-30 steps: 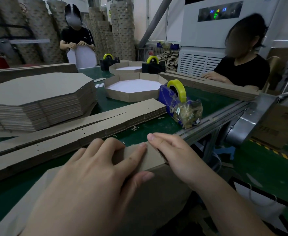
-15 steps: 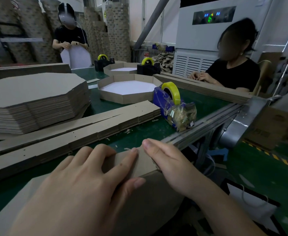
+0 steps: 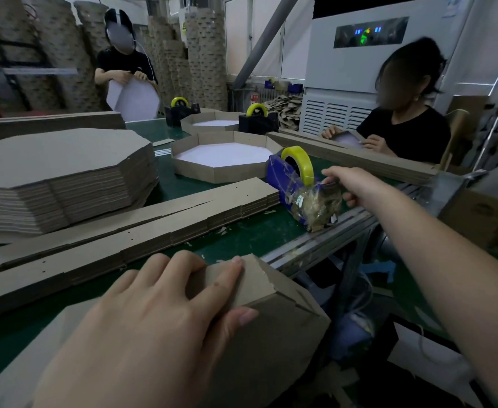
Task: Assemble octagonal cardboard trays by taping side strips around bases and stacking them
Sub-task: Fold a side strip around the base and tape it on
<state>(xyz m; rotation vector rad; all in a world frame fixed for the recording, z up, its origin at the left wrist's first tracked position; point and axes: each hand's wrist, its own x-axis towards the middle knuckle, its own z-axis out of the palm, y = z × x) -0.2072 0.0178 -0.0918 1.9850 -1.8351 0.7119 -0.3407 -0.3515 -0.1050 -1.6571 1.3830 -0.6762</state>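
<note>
**Left hand clamps the strip, right hand at the tape dispenser**

A green work table (image 3: 250, 234) runs across the view, with a white cabinet machine (image 3: 359, 92) behind it. On the table's left sits a tall stack of octagonal cardboard bases (image 3: 62, 169). In front of it, long piles of flat side strips (image 3: 141, 231) lie slantwise.

At the near edge, one octagonal base (image 3: 280, 348) hangs partly over the table rim with a side strip (image 3: 253, 287) folded up along its edge. Farther back a finished octagonal tray (image 3: 221, 163) lies flat, white inside, and a second tray (image 3: 212, 123) lies beyond it.

A blue tape dispenser (image 3: 283, 184) with a yellow roll stands just right of the strip piles. Two other people work at the far side.

The hands are well apart. The left hand (image 3: 153, 325) grips the side strip, fingers laid over its top and thumb on the outer face. The right hand (image 3: 349, 185) is stretched out to the dispenser's front end. I cannot tell whether it pinches any tape.
</note>
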